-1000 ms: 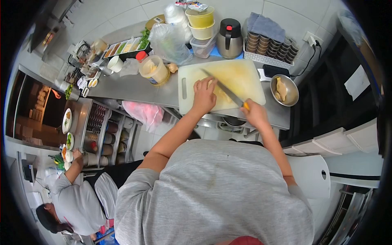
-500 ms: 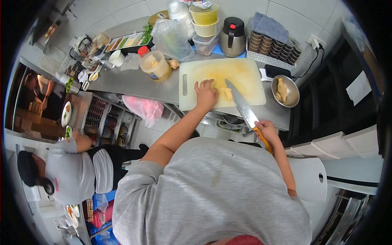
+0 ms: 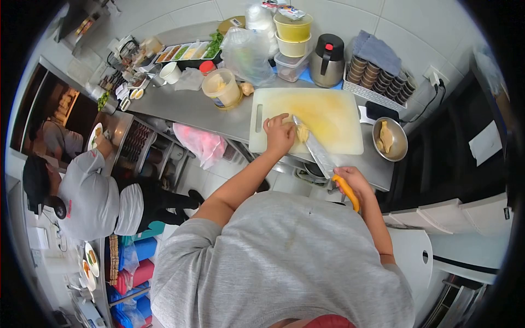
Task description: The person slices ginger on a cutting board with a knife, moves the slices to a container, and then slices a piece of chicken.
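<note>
My right hand is wrapped around the orange handle of a large kitchen knife, whose blade reaches up and left over the cutting board. Pale yellow cut strips, looking like ginger, lie against the blade near its tip. My left hand is over the board just left of those strips, fingers apart and bent, close to the blade tip. Whether its fingertips touch the strips is hard to see. On the right, a steel bowl holds pieces of peeled ginger.
Left of the board stands a plastic tub; behind are stacked containers, a steel jug and a basket of cups. A pink bag hangs at the counter's front. A co-worker stands at left.
The knife blade has shifted left so its tip is near my left fingers, with the strips now against it. My left hand's fingers have drawn closer together. The co-worker has shifted.
</note>
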A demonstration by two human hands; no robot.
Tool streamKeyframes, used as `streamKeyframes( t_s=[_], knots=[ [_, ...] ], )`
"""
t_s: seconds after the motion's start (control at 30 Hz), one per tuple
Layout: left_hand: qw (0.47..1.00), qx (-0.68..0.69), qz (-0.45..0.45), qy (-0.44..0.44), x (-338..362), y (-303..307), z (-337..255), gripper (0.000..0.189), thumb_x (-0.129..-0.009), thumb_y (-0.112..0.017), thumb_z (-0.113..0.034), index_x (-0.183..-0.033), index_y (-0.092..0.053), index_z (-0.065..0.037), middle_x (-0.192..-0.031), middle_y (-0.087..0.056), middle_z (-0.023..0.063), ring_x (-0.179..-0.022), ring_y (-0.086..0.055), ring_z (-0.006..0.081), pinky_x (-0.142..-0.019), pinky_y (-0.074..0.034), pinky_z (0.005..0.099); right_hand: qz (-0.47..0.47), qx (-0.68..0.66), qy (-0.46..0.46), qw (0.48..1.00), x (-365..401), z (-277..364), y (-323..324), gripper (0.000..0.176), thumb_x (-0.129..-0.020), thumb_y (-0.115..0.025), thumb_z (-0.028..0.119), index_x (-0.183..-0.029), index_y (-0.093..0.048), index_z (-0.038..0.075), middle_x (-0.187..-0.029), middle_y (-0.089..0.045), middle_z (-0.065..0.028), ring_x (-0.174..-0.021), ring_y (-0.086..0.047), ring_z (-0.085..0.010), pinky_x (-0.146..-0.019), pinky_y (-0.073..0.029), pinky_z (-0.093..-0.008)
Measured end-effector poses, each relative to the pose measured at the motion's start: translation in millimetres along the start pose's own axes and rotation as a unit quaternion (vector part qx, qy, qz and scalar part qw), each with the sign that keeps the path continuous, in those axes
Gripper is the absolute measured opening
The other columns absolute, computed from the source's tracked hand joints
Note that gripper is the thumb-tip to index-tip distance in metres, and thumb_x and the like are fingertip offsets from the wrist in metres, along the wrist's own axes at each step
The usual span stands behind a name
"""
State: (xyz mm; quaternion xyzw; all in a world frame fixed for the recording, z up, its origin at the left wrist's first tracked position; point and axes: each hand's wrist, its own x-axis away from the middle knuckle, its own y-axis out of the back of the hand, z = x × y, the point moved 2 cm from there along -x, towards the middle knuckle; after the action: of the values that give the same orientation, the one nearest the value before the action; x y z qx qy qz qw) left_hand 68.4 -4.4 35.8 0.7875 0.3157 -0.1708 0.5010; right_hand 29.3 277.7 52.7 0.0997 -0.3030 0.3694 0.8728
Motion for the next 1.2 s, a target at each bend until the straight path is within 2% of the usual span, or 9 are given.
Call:
streamKeyframes(
  t_s=[0.17, 0.37, 0.53, 0.73, 0.83, 0.93, 1.03, 1.13, 1.2],
  knots=[
    [0.991, 0.082, -0.069, 0.076, -1, 14, 24, 0.022, -0.075, -0.061, -0.011, -0.097, -0.064, -0.009, -0.111, -0.056, 0.0093, -0.110, -0.048, 0.0284, -0.099, -0.028, 0.0452, -0.001, 0.014, 0.009, 1.000, -9, 19, 8, 0.033, -0.091, -0.061, 0.033, -0.081, -0.059, 0.002, -0.061, -0.057, -0.0058, -0.043, -0.050, -0.0130, -0.040, -0.041, -0.0267],
    [0.995, 0.085, -0.029, -0.042, 12, 26, 10, 0.017, -0.078, -0.063, -0.010, -0.095, -0.062, -0.008, -0.105, -0.057, 0.0085, -0.104, -0.050, 0.0285, -0.092, -0.032, 0.0423, 0.015, 0.063, 0.031, 0.997, -16, 71, 3, 0.033, -0.091, -0.061, 0.034, -0.079, -0.059, 0.003, -0.059, -0.056, -0.0042, -0.042, -0.051, -0.0116, -0.038, -0.040, -0.0252],
    [0.985, 0.124, -0.120, 0.020, -3, 52, 18, 0.017, -0.080, -0.066, -0.011, -0.096, -0.061, -0.007, -0.102, -0.056, 0.0101, -0.100, -0.050, 0.0285, -0.088, -0.034, 0.0395, 0.039, 0.114, 0.055, 0.991, -30, 130, -25, 0.033, -0.092, -0.060, 0.032, -0.077, -0.058, 0.003, -0.059, -0.056, -0.0042, -0.042, -0.050, -0.0111, -0.038, -0.039, -0.0252],
    [0.983, 0.117, -0.139, 0.034, -25, 92, 70, 0.015, -0.081, -0.065, -0.013, -0.095, -0.062, -0.006, -0.107, -0.054, 0.0122, -0.102, -0.049, 0.0294, -0.090, -0.033, 0.0391, 0.102, 0.165, 0.089, 0.977, -82, 197, -85, 0.032, -0.092, -0.060, 0.031, -0.078, -0.059, 0.002, -0.060, -0.056, -0.0046, -0.042, -0.050, -0.0124, -0.041, -0.041, -0.0265],
    [0.978, 0.051, -0.204, 0.002, -49, 119, 86, 0.019, -0.082, -0.065, -0.018, -0.097, -0.064, -0.009, -0.110, -0.054, 0.0130, -0.105, -0.048, 0.0308, -0.091, -0.033, 0.0427, 0.109, 0.192, 0.097, 0.970, -108, 229, -121, 0.033, -0.092, -0.060, 0.031, -0.079, -0.059, 0.001, -0.061, -0.056, -0.0049, -0.043, -0.051, -0.0131, -0.041, -0.041, -0.0272],
    [0.982, 0.038, -0.182, 0.020, -74, 135, 109, 0.032, -0.085, -0.064, -0.032, -0.107, -0.064, -0.010, -0.127, -0.046, 0.0191, -0.118, -0.042, 0.0354, -0.099, -0.029, 0.0492, 0.113, 0.224, 0.101, 0.963, -132, 254, -144, 0.033, -0.092, -0.059, 0.032, -0.080, -0.059, 0.001, -0.061, -0.056, -0.0052, -0.044, -0.052, -0.0135, -0.041, -0.042, -0.0276],
    [0.992, -0.055, -0.113, 0.015, -102, 145, 121, 0.052, -0.087, -0.054, -0.053, -0.123, -0.059, -0.015, -0.145, -0.029, 0.0240, -0.133, -0.026, 0.0424, -0.105, -0.016, 0.0617, 0.105, 0.248, 0.085, 0.959, -146, 268, -159, 0.034, -0.092, -0.059, 0.032, -0.081, -0.059, 0.000, -0.062, -0.057, -0.0054, -0.044, -0.052, -0.0139, -0.041, -0.042, -0.0279],
    [0.987, -0.157, -0.016, 0.041, -115, 133, 142, 0.068, -0.085, -0.042, -0.067, -0.138, -0.046, -0.025, -0.154, -0.006, 0.0242, -0.140, -0.005, 0.0464, -0.104, 0.000, 0.0691, 0.100, 0.278, 0.082, 0.952, -153, 276, -165, 0.035, -0.092, -0.059, 0.033, -0.082, -0.060, 0.000, -0.062, -0.057, -0.0057, -0.044, -0.053, -0.0143, -0.041, -0.042, -0.0284],
    [0.983, -0.174, 0.002, 0.050, -116, 129, 156, 0.069, -0.085, -0.041, -0.069, -0.140, -0.044, -0.028, -0.154, -0.003, 0.0240, -0.140, -0.002, 0.0481, -0.102, 0.002, 0.0706, 0.099, 0.297, 0.084, 0.946, -152, 279, -166, 0.036, -0.092, -0.059, 0.033, -0.082, -0.060, -0.001, -0.062, -0.057, -0.0058, -0.044, -0.053, -0.0145, -0.041, -0.042, -0.0289]
  ],
)
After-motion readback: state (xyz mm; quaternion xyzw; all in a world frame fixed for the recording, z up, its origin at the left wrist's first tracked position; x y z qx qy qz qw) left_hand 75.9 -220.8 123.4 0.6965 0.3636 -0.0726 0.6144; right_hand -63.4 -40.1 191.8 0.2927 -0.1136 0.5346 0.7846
